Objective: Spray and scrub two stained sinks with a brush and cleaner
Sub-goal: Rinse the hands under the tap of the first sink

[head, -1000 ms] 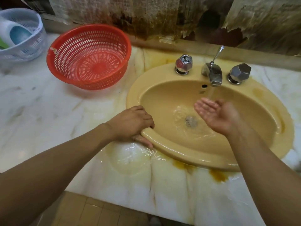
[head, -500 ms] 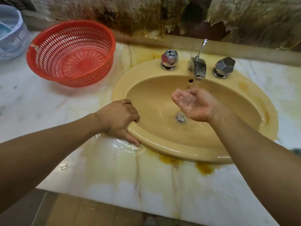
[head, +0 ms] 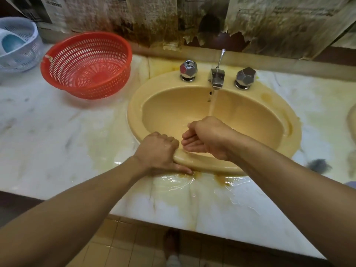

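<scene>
- Underfoot, the floor tiles just below the worktop's front edge are looking wet. A foot is standing there, so a slip is the nearest risk.
- On the worktop, a puddle is lying at the front edge beside brown stains. More water coming over the rim would likely send it dripping onto the floor.
- The left hand is gripping the near rim of the sink, which is set toward the worktop's right side. Its fingers are curling over into the basin, with the thumb pressing along the outside. The glaze is probably slick, so a leaning grip could slide off.
- The right hand is cupping low in the basin, just beside the left, with its fingers together, loosely bent and holding nothing. Water flung from that cup could overshoot the rim.
- The water stream is pouring from the tap onto that hand. With both hands occupied, nothing is checking the flow, so splashing is likely.
- Near the right edge a grey wad is lying, and I cannot tell what it is. A second sink is just showing at that edge.
- Toward the back left a red basket is sitting, with a white basket at the far left corner. No brush or cleaner is showing plainly, so reaching for them with wet hands could mean fumbling.
</scene>
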### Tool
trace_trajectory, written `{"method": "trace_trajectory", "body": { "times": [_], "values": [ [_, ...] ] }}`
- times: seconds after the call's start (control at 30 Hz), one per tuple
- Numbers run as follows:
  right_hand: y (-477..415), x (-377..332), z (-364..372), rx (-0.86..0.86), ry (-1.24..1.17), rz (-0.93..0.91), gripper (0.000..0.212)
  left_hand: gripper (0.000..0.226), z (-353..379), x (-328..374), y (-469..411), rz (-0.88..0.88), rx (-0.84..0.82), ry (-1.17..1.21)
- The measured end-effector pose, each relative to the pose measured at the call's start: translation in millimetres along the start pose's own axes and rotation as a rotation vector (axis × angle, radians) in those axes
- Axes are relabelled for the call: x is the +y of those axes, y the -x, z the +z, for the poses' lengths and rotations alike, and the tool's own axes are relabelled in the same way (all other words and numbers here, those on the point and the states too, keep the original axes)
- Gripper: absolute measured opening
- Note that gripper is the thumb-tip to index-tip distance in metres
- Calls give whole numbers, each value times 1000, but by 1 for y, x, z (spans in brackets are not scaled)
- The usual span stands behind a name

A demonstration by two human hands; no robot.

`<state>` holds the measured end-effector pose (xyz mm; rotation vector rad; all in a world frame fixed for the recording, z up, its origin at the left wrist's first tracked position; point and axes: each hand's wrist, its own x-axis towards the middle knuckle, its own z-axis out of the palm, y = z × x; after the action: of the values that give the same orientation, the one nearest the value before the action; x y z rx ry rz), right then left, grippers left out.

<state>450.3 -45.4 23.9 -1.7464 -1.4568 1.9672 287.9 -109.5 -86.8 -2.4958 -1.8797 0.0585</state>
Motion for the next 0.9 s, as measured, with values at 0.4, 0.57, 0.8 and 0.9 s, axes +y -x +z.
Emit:
{"method": "trace_trajectory", "body": {
  "times": [0.4, 0.57, 0.8, 0.9],
  "values": [
    [31, 29, -85, 134, -158, -162, 35, 83, -15, 76, -29, 34, -120, 48],
    [-7, 31, -92, 184, -334, -147, 37, 100, -7, -18, -11, 145, -123, 48],
    [-90, 15, -81, 29, -934, -30, 47, 96, -5, -118, -25, 407, -147, -14],
    [-117, 3, -72, 49, -1227, 26, 43, 92, 1, -129, -29, 457, -96, 39]
  ]
}}
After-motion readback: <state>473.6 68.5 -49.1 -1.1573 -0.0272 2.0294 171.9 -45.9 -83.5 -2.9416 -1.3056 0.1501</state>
